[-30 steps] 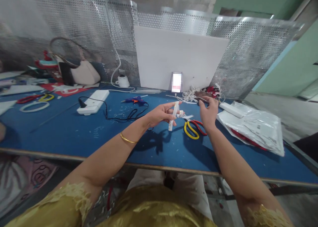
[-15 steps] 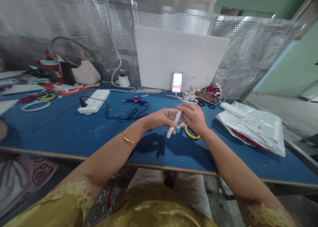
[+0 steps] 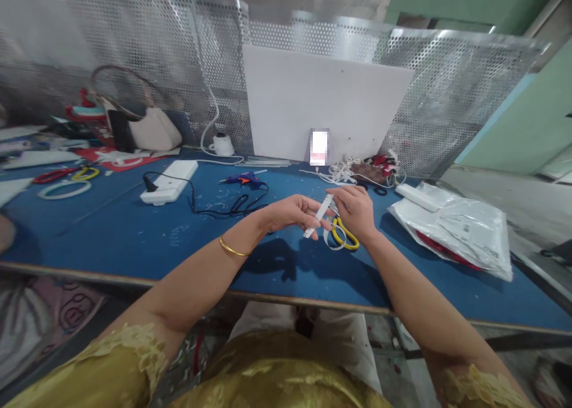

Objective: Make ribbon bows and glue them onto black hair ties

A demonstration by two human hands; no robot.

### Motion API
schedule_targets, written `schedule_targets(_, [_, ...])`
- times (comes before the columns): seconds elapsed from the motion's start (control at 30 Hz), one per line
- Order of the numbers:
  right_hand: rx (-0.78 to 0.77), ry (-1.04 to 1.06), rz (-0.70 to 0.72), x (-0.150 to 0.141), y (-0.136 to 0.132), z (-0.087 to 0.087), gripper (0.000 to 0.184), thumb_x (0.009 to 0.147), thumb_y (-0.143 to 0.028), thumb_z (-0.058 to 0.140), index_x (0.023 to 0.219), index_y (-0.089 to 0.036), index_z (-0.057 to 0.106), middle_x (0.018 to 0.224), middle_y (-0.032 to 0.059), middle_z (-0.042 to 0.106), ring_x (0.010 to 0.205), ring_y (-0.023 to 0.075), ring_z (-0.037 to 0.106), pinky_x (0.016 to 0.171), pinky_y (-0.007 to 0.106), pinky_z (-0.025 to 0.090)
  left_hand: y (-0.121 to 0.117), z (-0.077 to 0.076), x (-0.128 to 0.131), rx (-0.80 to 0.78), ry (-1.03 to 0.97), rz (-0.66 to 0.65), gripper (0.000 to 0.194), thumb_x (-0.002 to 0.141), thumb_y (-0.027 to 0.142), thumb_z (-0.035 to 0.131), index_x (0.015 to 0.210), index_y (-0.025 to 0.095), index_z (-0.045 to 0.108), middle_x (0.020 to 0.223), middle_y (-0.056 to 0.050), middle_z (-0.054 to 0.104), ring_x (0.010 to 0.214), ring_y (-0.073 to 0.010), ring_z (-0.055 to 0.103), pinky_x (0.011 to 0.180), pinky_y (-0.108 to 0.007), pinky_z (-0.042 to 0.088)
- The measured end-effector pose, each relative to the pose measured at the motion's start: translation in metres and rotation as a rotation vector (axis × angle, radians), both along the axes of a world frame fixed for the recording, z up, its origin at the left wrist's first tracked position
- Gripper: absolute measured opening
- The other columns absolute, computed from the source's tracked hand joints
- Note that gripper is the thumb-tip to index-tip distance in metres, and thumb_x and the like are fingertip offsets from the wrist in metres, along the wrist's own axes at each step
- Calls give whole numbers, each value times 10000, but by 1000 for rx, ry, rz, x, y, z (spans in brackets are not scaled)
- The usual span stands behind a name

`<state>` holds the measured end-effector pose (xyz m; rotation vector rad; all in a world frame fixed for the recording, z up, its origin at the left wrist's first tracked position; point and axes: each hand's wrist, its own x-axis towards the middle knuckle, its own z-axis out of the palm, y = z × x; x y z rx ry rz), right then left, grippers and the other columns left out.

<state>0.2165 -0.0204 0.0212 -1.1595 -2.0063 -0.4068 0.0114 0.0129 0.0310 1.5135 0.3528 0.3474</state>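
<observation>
A narrow white strip (image 3: pixel 325 208) with small dark marks, which resembles a measuring tape, is stretched slantwise between my hands above the blue table. My left hand (image 3: pixel 300 211) pinches its lower part between thumb and fingers. At the strip's upper end, the fingers of my right hand (image 3: pixel 355 208) are closed on it. A loop of the same strip curls below my right hand. Yellow-handled scissors (image 3: pixel 352 241) lie on the table just under that hand, partly hidden by it and the loop.
Left of my hands are a blue glue gun (image 3: pixel 245 180) with a black cord and a white power strip (image 3: pixel 172 183). A phone (image 3: pixel 319 147) leans on a white board (image 3: pixel 322 98). Plastic-wrapped packets (image 3: pixel 465 229) lie at the right, a handbag (image 3: pixel 154 128) at the left back.
My right hand has shifted slightly right and pulled the strip's upper end along. The strip now shows a round loop hanging below. My left hand has barely moved.
</observation>
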Motion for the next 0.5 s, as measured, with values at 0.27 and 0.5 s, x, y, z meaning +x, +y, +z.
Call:
schedule_targets(0.27, [-125,143,62,-4,0,-3,245,888,-188,445,951,-223,678,926,46,710,881,210,621,826,333,402,-1,3,-1,18,-56,-6,704,705,221,735,1355,179,466,1024,-170,710,652,-185,698,608,-274,534])
schedule_targets(0.5, [-301,430,171,-12,-3,-5,221,879,-260,464,861,-211,679,781,15,685,731,178,604,665,263,419,-1,5,-2,26,-102,10,782,686,182,741,1394,213,409,1039,-156,707,669,-190,701,603,-265,520])
